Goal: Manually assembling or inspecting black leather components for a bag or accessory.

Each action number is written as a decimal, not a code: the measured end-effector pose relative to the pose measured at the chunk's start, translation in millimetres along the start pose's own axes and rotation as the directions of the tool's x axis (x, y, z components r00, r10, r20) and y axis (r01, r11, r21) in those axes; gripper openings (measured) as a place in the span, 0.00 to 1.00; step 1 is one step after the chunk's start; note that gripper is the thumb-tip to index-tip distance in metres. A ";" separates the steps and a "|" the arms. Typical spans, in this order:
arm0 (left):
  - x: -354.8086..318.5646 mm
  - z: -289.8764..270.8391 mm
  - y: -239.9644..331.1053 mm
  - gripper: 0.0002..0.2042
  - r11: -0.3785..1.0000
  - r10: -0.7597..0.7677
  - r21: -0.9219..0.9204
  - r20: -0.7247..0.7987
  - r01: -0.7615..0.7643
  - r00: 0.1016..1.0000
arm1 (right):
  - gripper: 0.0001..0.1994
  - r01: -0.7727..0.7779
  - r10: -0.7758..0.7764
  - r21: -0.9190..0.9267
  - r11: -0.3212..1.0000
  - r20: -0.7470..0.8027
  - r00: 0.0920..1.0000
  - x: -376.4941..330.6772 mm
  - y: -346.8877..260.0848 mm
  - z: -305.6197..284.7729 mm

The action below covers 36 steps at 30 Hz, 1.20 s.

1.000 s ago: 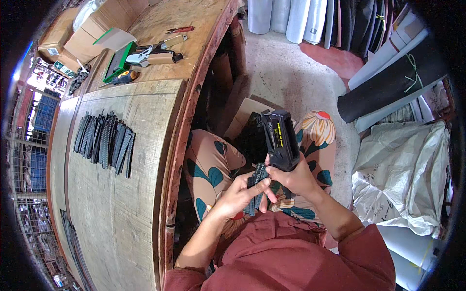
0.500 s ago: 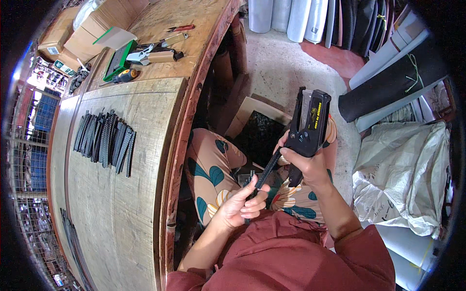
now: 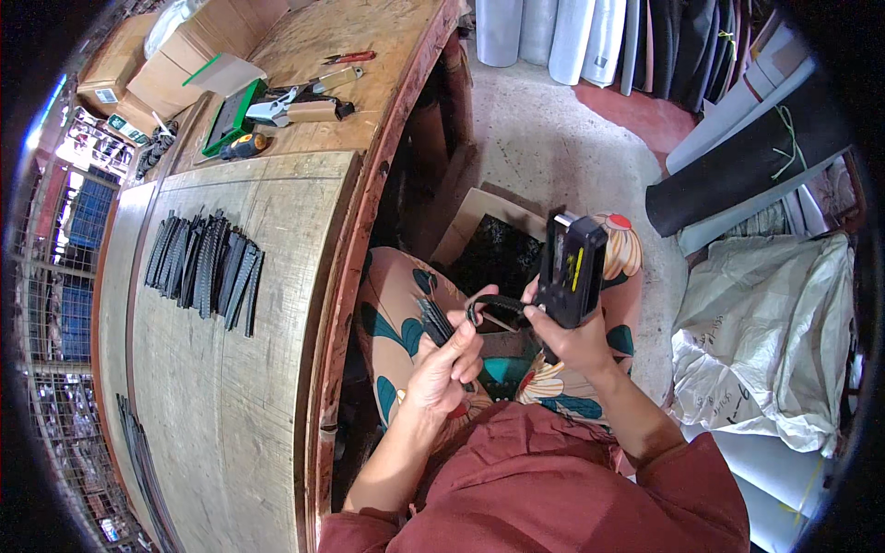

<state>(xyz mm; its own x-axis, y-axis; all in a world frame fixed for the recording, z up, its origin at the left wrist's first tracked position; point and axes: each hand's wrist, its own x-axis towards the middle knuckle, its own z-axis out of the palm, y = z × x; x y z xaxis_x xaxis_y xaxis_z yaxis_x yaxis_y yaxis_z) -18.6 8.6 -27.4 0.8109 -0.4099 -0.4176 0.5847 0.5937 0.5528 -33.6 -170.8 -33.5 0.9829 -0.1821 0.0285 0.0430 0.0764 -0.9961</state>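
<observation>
My left hand (image 3: 441,376) is closed round a bundle of short black ribbed strips (image 3: 435,318), whose ends fan out above the fingers. One black strip (image 3: 499,300) arches in a loop from my left fingertips across to my right hand (image 3: 573,345). My right hand grips a black staple gun (image 3: 575,275) with a yellow-marked side, held tilted over my lap; its fingers partly hide where the strip ends. On the wooden table (image 3: 235,396) to my left, a pile of similar black strips (image 3: 203,269) lies side by side.
An open cardboard box (image 3: 455,230) with dark material inside stands on the floor ahead. Cutters (image 3: 318,81), a screwdriver (image 3: 245,145) and a green tray (image 3: 229,124) lie on the far table. White sacking (image 3: 761,323) and a black roll (image 3: 737,170) are at right.
My left hand has moved left and turned, showing more of the bundle. The strip between my hands went from straight to looped. The staple gun has come lower and tilted.
</observation>
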 end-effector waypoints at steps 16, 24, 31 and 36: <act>13.5 20.9 20.3 0.08 0.908 0.180 0.412 -0.222 -0.075 0.958 | 0.20 0.313 -0.292 -0.005 0.950 0.346 0.892 4.5 -0.9 -5.1; 10.8 22.9 16.4 0.08 0.914 0.128 0.405 -0.220 -0.029 0.967 | 0.14 0.269 -0.235 -0.064 0.961 0.324 0.916 0.1 -7.2 5.3; 7.8 31.1 9.9 0.09 0.928 0.137 0.370 -0.232 -0.043 0.963 | 0.09 0.055 -0.055 -0.013 0.998 -0.006 0.998 -7.1 -5.8 24.8; 7.1 28.0 4.7 0.10 0.919 0.194 0.380 -0.192 -0.109 0.962 | 0.11 0.097 -0.100 -0.075 0.992 -0.039 0.994 -7.8 0.4 27.1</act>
<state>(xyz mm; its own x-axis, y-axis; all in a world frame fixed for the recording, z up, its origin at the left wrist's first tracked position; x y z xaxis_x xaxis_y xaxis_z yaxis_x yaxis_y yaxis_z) -9.5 -10.8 -7.6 0.8894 -0.1467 -0.4329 0.4567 0.3271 0.8273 -36.4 -142.8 -31.8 0.9660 -0.2264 0.1249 0.1246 -0.0155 -0.9921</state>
